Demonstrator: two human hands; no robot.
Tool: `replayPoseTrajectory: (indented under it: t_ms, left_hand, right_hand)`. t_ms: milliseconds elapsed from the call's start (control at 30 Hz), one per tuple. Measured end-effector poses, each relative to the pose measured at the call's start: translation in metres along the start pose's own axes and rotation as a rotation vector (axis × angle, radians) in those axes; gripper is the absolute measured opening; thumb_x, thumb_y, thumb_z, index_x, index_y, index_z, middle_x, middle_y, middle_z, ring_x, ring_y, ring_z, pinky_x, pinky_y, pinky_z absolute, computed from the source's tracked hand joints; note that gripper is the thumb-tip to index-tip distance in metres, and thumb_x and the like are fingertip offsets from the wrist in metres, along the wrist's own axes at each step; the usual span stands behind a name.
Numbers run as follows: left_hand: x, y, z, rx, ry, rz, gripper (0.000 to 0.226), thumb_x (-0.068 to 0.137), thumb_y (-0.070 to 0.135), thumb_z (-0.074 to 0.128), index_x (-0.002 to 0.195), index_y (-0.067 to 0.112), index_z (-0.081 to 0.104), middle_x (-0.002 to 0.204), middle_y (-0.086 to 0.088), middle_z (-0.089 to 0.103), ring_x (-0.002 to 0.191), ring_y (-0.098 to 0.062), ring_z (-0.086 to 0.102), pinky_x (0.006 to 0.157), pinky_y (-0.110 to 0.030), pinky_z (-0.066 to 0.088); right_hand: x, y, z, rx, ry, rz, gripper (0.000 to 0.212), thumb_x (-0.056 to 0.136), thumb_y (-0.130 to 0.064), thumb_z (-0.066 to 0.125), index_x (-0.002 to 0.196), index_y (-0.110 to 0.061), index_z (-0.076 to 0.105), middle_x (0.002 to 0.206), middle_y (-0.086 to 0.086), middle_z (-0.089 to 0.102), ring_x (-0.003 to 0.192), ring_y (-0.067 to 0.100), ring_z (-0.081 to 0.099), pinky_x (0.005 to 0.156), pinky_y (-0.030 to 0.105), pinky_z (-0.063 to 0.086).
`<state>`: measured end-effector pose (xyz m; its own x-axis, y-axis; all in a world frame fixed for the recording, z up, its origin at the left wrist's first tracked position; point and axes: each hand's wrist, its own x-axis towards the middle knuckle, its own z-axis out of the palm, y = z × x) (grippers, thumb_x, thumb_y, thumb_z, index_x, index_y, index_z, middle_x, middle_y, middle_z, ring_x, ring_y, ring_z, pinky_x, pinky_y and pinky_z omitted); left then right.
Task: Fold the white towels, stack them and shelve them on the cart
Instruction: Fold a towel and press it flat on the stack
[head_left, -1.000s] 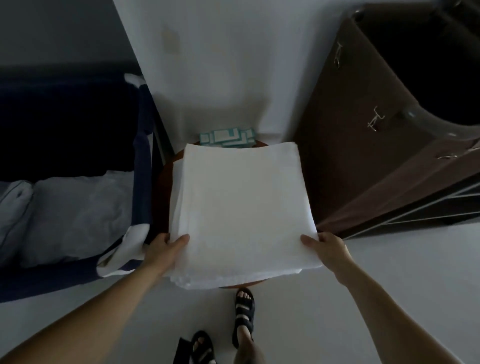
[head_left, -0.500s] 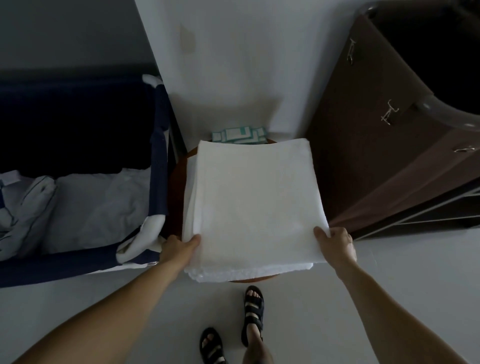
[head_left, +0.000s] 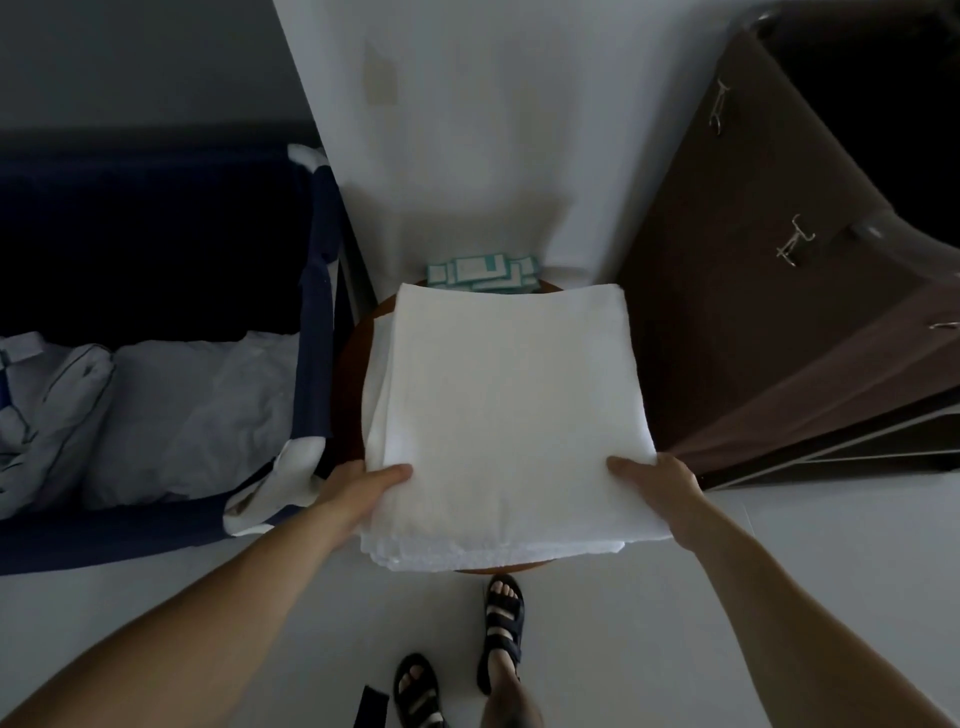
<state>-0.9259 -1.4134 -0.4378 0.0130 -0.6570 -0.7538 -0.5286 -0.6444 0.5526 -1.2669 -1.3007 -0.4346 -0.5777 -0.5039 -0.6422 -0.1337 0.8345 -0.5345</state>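
White towels (head_left: 509, 415), folded and stacked, gripped at both near corners.
Left hand (head_left: 358, 488) and right hand (head_left: 660, 483) each pinch the pile, thumbs on top, fingers hidden beneath, probably to lift it level. Between the hands it seems to rest on a round table (head_left: 348, 374); beyond, teal packets (head_left: 478, 270) are half covered.

hands: left hand (head_left: 358, 486) and right hand (head_left: 660, 483) are seen bare | forearms (head_left: 234, 587): left uncovered | feet: dark, broad-strapped, open-toed sandals are worn, left sandal (head_left: 415, 688), right sandal (head_left: 502, 623)
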Motion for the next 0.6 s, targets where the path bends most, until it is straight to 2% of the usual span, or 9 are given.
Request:
replayPoseTrajectory:
  t_ms: [100, 200, 333, 400, 467, 533, 600]
  left_hand:
    - [-0.004, 0.003, 0.002, -0.049, -0.064, -0.007, 0.051, 0.084, 0.036, 0.077, 0.124, 0.01, 0.058, 0.102, -0.004, 0.067, 0.089, -0.021, 0.065, 0.066, -0.029, 0.051]
    - [-0.004, 0.004, 0.0, -0.097, -0.118, -0.048, 0.048, 0.083, 0.032, 0.078, 0.121, 0.009, 0.06, 0.103, -0.007, 0.07, 0.093, -0.024, 0.067, 0.07, -0.032, 0.054]
    - [-0.003, 0.011, 0.0, -0.105, -0.107, -0.079, 0.049, 0.081, 0.03, 0.08, 0.12, 0.004, 0.062, 0.104, -0.012, 0.072, 0.094, -0.03, 0.069, 0.083, -0.042, 0.058]
    - [-0.004, 0.021, -0.003, -0.138, -0.098, -0.098, 0.045, 0.082, 0.026, 0.08, 0.115, 0.002, 0.063, 0.101, -0.015, 0.072, 0.09, -0.032, 0.07, 0.079, -0.044, 0.059]
    - [-0.004, 0.027, -0.006, -0.173, -0.076, -0.118, 0.048, 0.08, 0.025, 0.082, 0.116, 0.001, 0.061, 0.1, -0.017, 0.071, 0.088, -0.034, 0.07, 0.077, -0.045, 0.06]
    - [-0.006, 0.026, -0.009, -0.158, -0.072, -0.156, 0.055, 0.08, 0.029, 0.081, 0.122, 0.004, 0.056, 0.105, -0.014, 0.068, 0.09, -0.031, 0.067, 0.071, -0.039, 0.058]
    - [-0.008, 0.018, -0.009, -0.132, -0.082, -0.201, 0.062, 0.081, 0.036, 0.08, 0.129, 0.008, 0.053, 0.115, -0.012, 0.063, 0.099, -0.028, 0.061, 0.071, -0.035, 0.053]
  right_hand:
    - [0.002, -0.001, -0.001, 0.019, -0.035, 0.016, 0.059, 0.082, -0.047, 0.074, 0.124, -0.01, 0.057, 0.112, 0.009, 0.06, 0.101, 0.032, 0.058, 0.091, 0.045, 0.05]
    - [0.002, -0.004, -0.001, 0.025, -0.041, 0.003, 0.054, 0.087, -0.047, 0.068, 0.125, -0.012, 0.055, 0.113, 0.008, 0.059, 0.1, 0.03, 0.056, 0.084, 0.04, 0.045]
    - [0.0, -0.006, 0.001, -0.05, 0.014, -0.073, 0.042, 0.092, -0.039, 0.064, 0.122, -0.012, 0.054, 0.109, 0.008, 0.059, 0.096, 0.03, 0.054, 0.081, 0.039, 0.044]
    - [-0.001, -0.011, -0.001, -0.052, 0.04, -0.103, 0.034, 0.092, -0.037, 0.063, 0.115, -0.012, 0.056, 0.107, 0.009, 0.061, 0.094, 0.031, 0.056, 0.082, 0.041, 0.047]
    - [-0.002, -0.018, -0.005, -0.043, 0.042, -0.127, 0.03, 0.093, -0.036, 0.062, 0.112, -0.013, 0.056, 0.105, 0.009, 0.06, 0.093, 0.032, 0.056, 0.082, 0.041, 0.048]
    - [-0.004, -0.022, -0.007, -0.014, 0.027, -0.136, 0.031, 0.093, -0.034, 0.063, 0.115, -0.014, 0.056, 0.106, 0.008, 0.06, 0.094, 0.031, 0.056, 0.081, 0.039, 0.045]
    - [-0.004, -0.021, -0.006, -0.005, 0.005, -0.119, 0.036, 0.093, -0.034, 0.064, 0.121, -0.012, 0.057, 0.109, 0.008, 0.06, 0.096, 0.03, 0.056, 0.081, 0.037, 0.044]
